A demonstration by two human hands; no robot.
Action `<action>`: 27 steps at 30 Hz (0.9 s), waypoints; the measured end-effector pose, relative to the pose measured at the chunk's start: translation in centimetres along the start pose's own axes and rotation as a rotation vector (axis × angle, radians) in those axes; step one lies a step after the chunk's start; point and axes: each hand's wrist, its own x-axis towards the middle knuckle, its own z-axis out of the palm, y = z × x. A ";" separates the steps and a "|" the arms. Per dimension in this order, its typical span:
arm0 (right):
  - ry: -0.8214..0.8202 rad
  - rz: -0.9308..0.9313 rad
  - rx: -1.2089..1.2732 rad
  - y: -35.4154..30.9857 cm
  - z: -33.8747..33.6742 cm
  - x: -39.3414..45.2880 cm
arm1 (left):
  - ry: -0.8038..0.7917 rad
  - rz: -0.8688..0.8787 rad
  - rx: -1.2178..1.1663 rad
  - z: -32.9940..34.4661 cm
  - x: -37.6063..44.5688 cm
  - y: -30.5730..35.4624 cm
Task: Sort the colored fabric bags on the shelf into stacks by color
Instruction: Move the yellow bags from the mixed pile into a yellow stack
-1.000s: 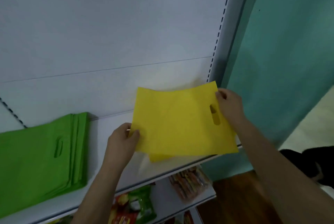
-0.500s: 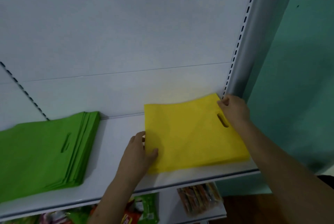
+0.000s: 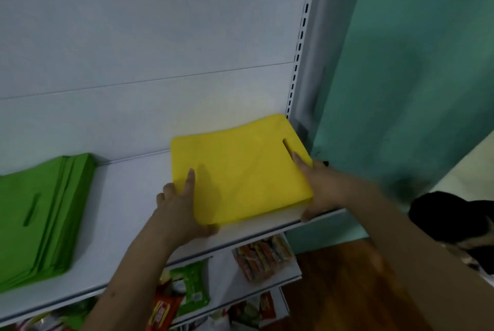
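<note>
Both hands have shifted since a second ago, when they held a single yellow bag in the air above the shelf; it now lies flat on the yellow stack (image 3: 240,173), and the right hand has slid from the far corner by the handle slot to the near right edge.

Nearest the camera, packaged snacks (image 3: 263,257) sit on the lower shelves under the forearms. Above them, the left hand (image 3: 179,207) grasps the stack's near left corner: one of its fingers (image 3: 190,178) lies straight on top of the yellow fabric, the thumb hooks around the front edge, and the remaining fingers press the left side. The right hand (image 3: 322,187) holds the near right corner, one finger on top near the handle slot and the thumb at the front of the shelf (image 3: 128,197).

Well apart to the left on the same white shelf lies the green stack (image 3: 42,213), its handle slots facing up.

Farther back stand the white back panel (image 3: 147,36) and slotted upright (image 3: 302,36), with a teal wall (image 3: 414,63) to the right.
</note>
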 end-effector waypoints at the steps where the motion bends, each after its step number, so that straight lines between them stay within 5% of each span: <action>1: 0.008 0.001 -0.021 0.0 -0.1 0.2 | 0.013 -0.002 -0.010 -0.2 0.2 0.1; 16: 0.206 -0.075 0.161 1.0 0.1 0.4 | 0.024 0.039 -0.029 -0.2 0.5 -0.8; 27: 0.105 -0.085 0.273 1.0 -0.3 -1.3 | -0.049 0.075 -0.097 -0.8 -0.3 -1.7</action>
